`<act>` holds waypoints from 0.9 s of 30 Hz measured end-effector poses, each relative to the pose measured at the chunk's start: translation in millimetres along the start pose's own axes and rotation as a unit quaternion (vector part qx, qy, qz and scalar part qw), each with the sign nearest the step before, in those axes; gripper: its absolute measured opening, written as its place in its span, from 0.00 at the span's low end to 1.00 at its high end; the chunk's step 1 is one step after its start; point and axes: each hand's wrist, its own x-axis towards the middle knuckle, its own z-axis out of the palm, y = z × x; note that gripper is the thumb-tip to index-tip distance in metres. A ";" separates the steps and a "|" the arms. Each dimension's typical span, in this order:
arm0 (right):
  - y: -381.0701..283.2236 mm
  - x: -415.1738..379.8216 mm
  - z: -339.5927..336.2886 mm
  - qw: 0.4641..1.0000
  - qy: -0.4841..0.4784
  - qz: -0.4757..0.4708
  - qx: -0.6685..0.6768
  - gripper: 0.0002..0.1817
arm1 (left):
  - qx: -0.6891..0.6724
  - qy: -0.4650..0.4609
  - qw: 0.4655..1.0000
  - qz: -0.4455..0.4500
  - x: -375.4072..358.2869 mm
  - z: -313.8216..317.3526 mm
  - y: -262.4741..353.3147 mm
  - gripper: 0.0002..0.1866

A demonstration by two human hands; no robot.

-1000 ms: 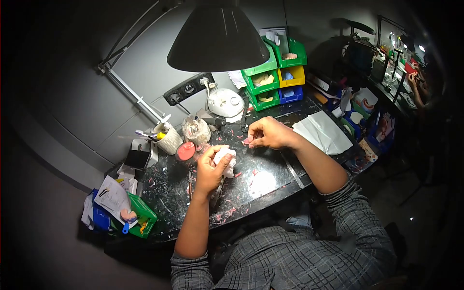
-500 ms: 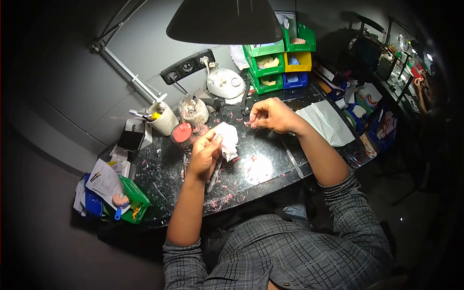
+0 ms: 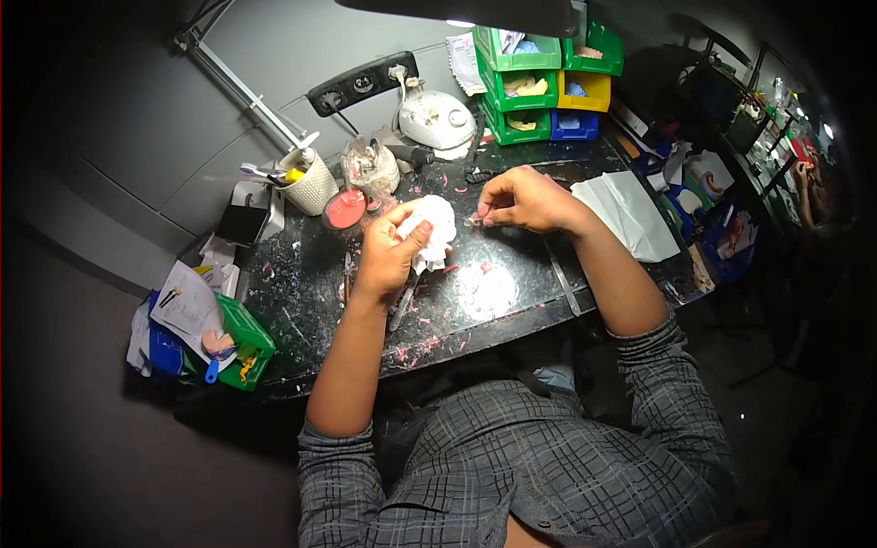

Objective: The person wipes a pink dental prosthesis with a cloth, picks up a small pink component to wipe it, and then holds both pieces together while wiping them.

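My left hand (image 3: 385,258) is closed around a crumpled white tissue (image 3: 438,224), with the thumb pressed across it. Something reddish shows at the tissue's lower edge, too small to name. To the right, above the black bench, my right hand (image 3: 530,201) pinches a small pinkish piece (image 3: 473,220) between thumb and fingertips. A gap separates the two hands. Just behind my left hand stands a round dish of red-pink material (image 3: 346,210). A thin metal tool (image 3: 565,281) lies below my right hand, and another flat tool (image 3: 402,306) is partly hidden by my left hand.
Pink shavings (image 3: 425,347) litter the black bench (image 3: 311,320). At the back are a white cup of brushes (image 3: 311,187), a jar (image 3: 370,169), a white device (image 3: 437,119) and stacked bins (image 3: 521,87). White paper (image 3: 630,215) lies right; a lamp (image 3: 475,11) hangs above.
The camera view has tipped, so the bench appears higher in the picture. My left thumb lies further over the tissue. My right hand still pinches the small piece, now lower relative to the tissue.
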 end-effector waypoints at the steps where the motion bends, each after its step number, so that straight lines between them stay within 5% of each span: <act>1: 2.3 0.7 -0.2 1.000 0.007 -0.011 0.005 0.08 | -0.001 -0.004 1.000 0.004 1.1 -1.5 -1.6 0.18; 12: 3.2 -1.6 -2.3 0.993 0.058 -0.077 0.067 0.07 | -0.006 0.016 1.000 -0.016 2.7 2.4 -8.0 0.20; 16: -2.2 0.2 5.0 0.964 0.084 -0.104 0.231 0.07 | -0.012 0.024 1.000 -0.017 -0.5 12.1 -4.8 0.24; 18: -7.3 2.9 15.2 0.965 0.085 -0.119 0.218 0.07 | -0.019 0.021 0.999 -0.021 1.5 14.0 -4.7 0.25; 22: -15.1 3.7 27.1 0.956 0.138 -0.254 -0.046 0.11 | -0.139 0.011 0.989 -0.051 4.0 11.8 -4.2 0.22; 27: -7.3 7.4 38.8 0.939 0.148 -0.295 -0.100 0.14 | -0.116 0.015 0.991 -0.065 -0.6 8.2 -7.2 0.21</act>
